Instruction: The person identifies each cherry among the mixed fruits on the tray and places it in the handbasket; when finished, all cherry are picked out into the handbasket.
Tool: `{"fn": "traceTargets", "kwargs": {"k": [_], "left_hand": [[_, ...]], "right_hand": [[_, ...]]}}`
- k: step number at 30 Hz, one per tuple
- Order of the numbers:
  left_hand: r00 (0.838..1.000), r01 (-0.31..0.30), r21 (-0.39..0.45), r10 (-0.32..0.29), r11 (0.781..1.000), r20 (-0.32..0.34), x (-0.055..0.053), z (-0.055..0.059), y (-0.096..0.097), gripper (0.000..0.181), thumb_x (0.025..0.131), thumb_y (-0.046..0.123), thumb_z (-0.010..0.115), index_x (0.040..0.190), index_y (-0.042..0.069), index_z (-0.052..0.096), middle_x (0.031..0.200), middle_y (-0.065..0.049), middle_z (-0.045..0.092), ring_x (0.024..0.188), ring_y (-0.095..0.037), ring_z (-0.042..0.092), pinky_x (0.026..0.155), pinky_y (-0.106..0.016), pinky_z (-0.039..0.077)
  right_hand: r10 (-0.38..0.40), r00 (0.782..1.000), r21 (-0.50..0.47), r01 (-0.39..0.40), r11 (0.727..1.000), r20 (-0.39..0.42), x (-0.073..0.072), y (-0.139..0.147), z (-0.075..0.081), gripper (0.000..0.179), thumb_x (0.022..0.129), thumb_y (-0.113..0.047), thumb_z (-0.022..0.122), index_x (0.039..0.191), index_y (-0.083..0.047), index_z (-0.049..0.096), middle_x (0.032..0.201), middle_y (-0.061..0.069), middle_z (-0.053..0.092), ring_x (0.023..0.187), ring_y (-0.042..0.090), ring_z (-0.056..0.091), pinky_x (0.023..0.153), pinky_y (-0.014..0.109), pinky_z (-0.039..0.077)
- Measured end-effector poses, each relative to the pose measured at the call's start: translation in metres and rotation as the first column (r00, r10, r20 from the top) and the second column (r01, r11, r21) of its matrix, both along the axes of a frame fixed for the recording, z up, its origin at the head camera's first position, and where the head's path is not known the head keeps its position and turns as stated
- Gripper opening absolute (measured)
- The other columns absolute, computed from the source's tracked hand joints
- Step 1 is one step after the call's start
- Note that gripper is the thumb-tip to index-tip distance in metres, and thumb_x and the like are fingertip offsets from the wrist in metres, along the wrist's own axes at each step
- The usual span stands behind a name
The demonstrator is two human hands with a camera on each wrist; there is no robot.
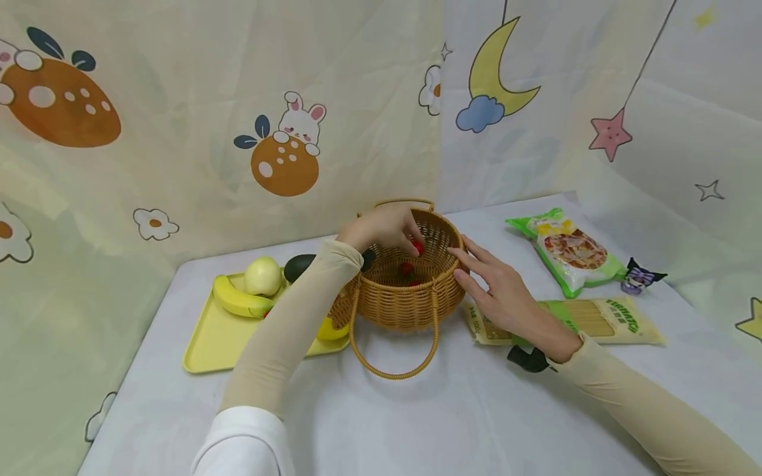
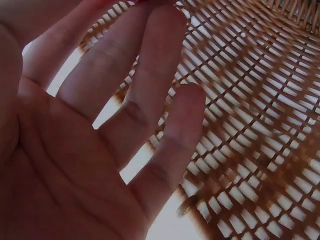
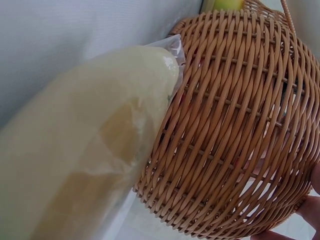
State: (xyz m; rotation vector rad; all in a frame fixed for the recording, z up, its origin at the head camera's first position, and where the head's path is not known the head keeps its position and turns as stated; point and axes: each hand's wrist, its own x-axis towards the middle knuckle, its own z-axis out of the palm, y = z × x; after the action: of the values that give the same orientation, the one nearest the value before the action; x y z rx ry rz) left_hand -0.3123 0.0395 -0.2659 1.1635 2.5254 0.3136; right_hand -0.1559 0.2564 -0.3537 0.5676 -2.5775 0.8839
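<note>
A round wicker basket [image 1: 395, 311] stands at the middle of the table, its handle lowered toward the front. My left hand [image 1: 383, 228] reaches over the left rim and pinches a small red fruit [image 1: 419, 247] inside the basket. Below it another small red fruit [image 1: 407, 268] lies in the basket. In the left wrist view the fingers [image 2: 162, 65] are curled before the woven wall; the fruit is barely visible at the top edge. My right hand [image 1: 497, 291] touches the basket's right rim and side with fairly straight fingers, seen partly in the right wrist view.
Left of the basket, a yellow tray [image 1: 208, 347] carries a banana [image 1: 241, 301], a pale green round fruit [image 1: 262, 276] and a dark fruit [image 1: 297, 266]. Noodle pack [image 1: 589, 316], green-edged food bag [image 1: 574, 251] and small purple toy [image 1: 639, 276] lie at right.
</note>
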Motion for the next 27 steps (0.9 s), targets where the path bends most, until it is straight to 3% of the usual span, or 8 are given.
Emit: {"fn": "traceTargets", "kwargs": {"k": [6, 16, 27], "left_hand": [[1.0, -0.004, 0.006, 0.004, 1.0, 0.007, 0.0024, -0.0072, 0.0008, 0.029, 0.091, 0.027, 0.08, 0.117, 0.016, 0.08, 0.124, -0.001, 0.076, 0.105, -0.017, 0.071, 0.09, -0.034, 0.057], [1.0, 0.0, 0.023, 0.0, 1.0, 0.023, 0.001, -0.0075, 0.0007, 0.029, 0.09, 0.023, 0.081, 0.118, 0.015, 0.079, 0.131, -0.001, 0.073, 0.117, -0.018, 0.068, 0.097, -0.035, 0.056], [1.0, 0.004, 0.04, -0.005, 0.999, 0.022, 0.0006, -0.0078, 0.0011, 0.035, 0.09, 0.025, 0.081, 0.123, 0.016, 0.077, 0.131, -0.004, 0.072, 0.104, -0.016, 0.073, 0.09, -0.032, 0.059]], "right_hand": [[-0.001, 1.0, 0.0, 0.001, 1.0, -0.002, 0.0008, -0.0005, -0.0024, 0.046, 0.109, -0.028, 0.051, 0.153, -0.016, 0.05, 0.167, 0.014, 0.033, 0.14, 0.039, 0.051, 0.083, 0.048, 0.052], [0.004, 1.0, -0.01, -0.004, 1.0, 0.017, 0.0003, -0.0007, 0.0003, 0.047, 0.109, -0.03, 0.051, 0.154, -0.017, 0.049, 0.167, 0.014, 0.033, 0.147, 0.04, 0.043, 0.109, 0.063, 0.042], [-0.004, 1.0, -0.006, 0.004, 1.0, 0.027, 0.0003, -0.0006, 0.0003, 0.047, 0.109, -0.03, 0.05, 0.155, -0.018, 0.048, 0.168, 0.013, 0.032, 0.147, 0.04, 0.043, 0.107, 0.063, 0.044]]}}
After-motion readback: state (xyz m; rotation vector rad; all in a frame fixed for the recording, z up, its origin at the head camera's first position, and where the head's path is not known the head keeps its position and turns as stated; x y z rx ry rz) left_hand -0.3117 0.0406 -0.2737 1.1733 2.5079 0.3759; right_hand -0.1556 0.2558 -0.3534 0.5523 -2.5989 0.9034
